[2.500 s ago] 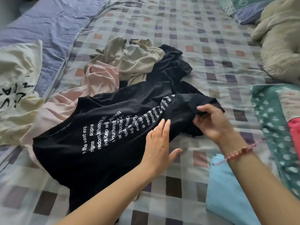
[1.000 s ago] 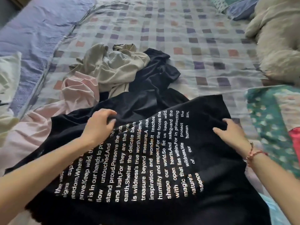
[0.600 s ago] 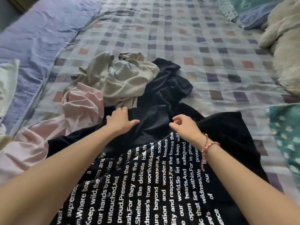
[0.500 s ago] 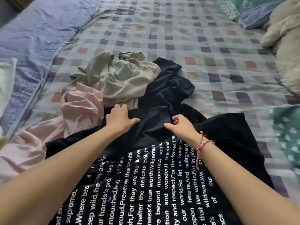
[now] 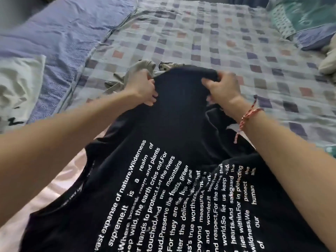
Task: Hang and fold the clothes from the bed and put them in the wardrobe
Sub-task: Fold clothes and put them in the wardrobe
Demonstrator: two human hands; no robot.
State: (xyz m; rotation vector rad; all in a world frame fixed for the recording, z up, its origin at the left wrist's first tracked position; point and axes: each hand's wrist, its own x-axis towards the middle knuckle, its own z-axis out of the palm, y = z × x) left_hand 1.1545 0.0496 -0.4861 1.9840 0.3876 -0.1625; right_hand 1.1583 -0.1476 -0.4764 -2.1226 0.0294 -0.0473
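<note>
The bed (image 5: 227, 42) is covered by a checked sheet, and most of its near half is taken by a black shirt (image 5: 181, 139) with white print, which is spread from the near edge toward the middle. Along the left edge a lilac blanket (image 5: 60, 30) is laid. A pink garment (image 5: 60, 182) is seen under the shirt at the near left corner, partly hidden by the left forearm. A cream garment (image 5: 20, 82) with black letters is placed on the blanket at the left edge. A teal pillow (image 5: 305, 17) is found at the far right corner, and a pale plush toy (image 5: 329, 62) is cut off by the right edge. A beige garment (image 5: 131, 73) is crumpled just behind the shirt, and most of it is hidden by the shirt and the left hand (image 5: 143, 88). The far edge of the shirt is gripped by both hands: its left end is pinched by the left hand, and its right end is enclosed by the curled fingers of the right hand (image 5: 221, 86). The fabric is stretched between the two grips. A red bracelet (image 5: 249, 115) is worn on the right wrist.
</note>
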